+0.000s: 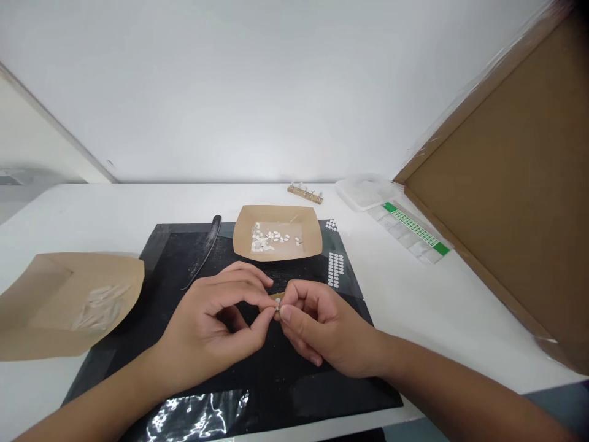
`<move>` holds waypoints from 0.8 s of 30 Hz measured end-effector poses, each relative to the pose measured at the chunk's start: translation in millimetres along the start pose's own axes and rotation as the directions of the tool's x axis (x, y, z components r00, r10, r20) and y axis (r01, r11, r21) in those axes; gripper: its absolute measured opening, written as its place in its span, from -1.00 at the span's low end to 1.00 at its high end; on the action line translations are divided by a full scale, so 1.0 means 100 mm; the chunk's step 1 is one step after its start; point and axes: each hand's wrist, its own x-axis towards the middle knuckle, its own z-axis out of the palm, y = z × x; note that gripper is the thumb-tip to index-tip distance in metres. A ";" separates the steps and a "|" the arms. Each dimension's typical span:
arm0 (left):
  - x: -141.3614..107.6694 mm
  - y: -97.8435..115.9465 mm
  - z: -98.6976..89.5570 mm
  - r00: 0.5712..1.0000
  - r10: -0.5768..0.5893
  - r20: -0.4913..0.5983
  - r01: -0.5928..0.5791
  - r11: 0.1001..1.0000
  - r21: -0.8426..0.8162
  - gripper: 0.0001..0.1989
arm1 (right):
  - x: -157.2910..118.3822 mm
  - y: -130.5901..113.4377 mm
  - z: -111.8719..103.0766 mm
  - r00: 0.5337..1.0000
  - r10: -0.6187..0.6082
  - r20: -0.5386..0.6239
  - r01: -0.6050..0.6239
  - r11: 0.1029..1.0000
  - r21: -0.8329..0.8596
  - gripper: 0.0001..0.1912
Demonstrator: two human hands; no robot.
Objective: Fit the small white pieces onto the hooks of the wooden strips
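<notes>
Left hand [211, 316], right hand [338, 328]: mine, both pinching one small piece [277, 308], above black mat [276, 396]. Paper tray [276, 212]: beyond, towards worktop's [221, 199] back edge.

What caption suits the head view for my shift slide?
Both hands pinch a tiny piece over a black mat, just below a paper tray of white bits.

Surroundings of the work surface

The white table [400, 294] meets a plain, pale wall [230, 92] at the rear. At right, a large brown cardboard panel [506, 190] stands tilted. Near its far lower corner lie a translucent plastic container [361, 191] and a green-and-white strip [416, 228]. At left, a curved black object [210, 243], dusted with pale specks, rests on the black mat [165, 264].
</notes>
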 end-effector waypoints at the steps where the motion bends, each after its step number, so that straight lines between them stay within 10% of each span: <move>1: 0.01 0.00 0.00 1.000 0.024 0.002 -0.024 1.000 0.020 -0.80 | 0.00 0.01 0.00 1.000 -0.001 -0.010 0.001 1.000 -0.013 -0.66; 24: 0.11 0.02 -0.14 0.945 0.248 0.215 -0.292 0.933 0.208 -0.82 | -0.06 -0.02 0.03 0.999 -0.022 -0.030 0.013 0.961 -0.275 -0.71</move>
